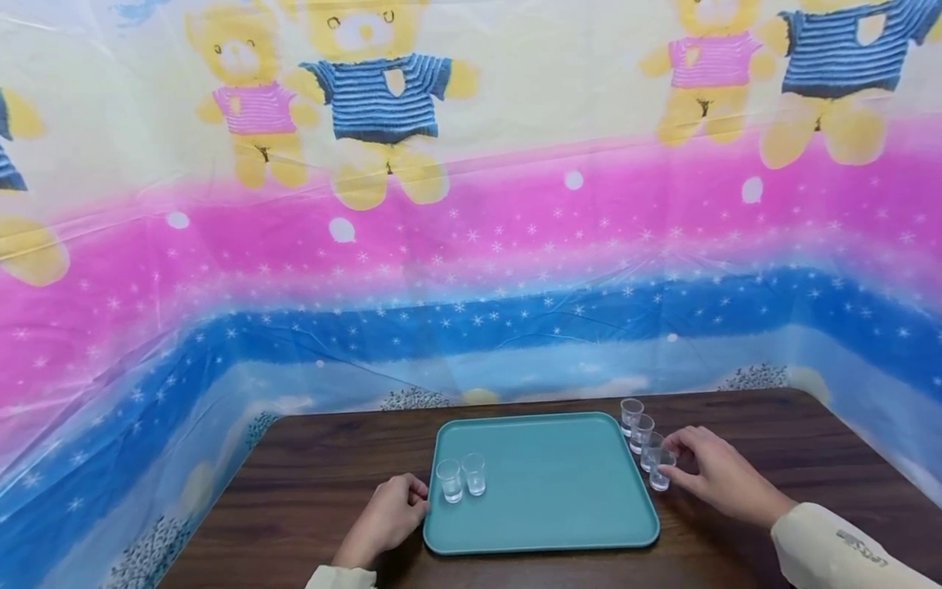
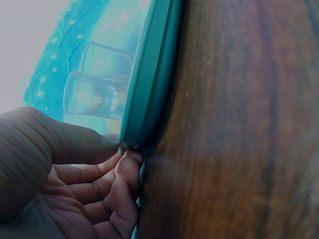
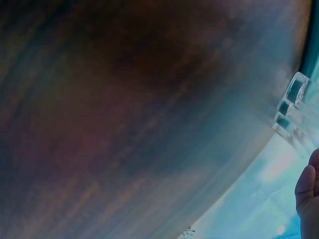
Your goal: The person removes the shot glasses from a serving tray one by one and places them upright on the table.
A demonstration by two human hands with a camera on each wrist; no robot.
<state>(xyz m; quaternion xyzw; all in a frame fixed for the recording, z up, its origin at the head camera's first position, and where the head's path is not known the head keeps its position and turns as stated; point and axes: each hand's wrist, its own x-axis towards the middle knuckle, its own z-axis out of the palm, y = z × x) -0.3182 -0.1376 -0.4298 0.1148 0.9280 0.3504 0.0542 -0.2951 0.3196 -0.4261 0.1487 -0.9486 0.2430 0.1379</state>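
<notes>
A teal tray [image 1: 545,523] lies on the table, and two clear shot glasses [image 1: 451,483] [image 1: 475,476] stand side by side near its left end. At the tray's left edge, my left hand [image 1: 390,511] pinches the rim between thumb and curled fingers, as the left wrist view shows up close. Beyond the tray's right edge runs a row of several more shot glasses [image 1: 642,435]. My right hand [image 1: 724,474] holds the nearest shot glass [image 1: 660,481] of that row near its rim with thumb and fingertips. The right wrist view catches only part of this hand [image 3: 308,191], with its grip cut off.
The dark wooden table [image 1: 309,458] extends around the tray on both sides. Behind it and along its sides hangs a printed sheet [image 1: 471,245] with teddy bears and snowflakes, close to the table's far edge.
</notes>
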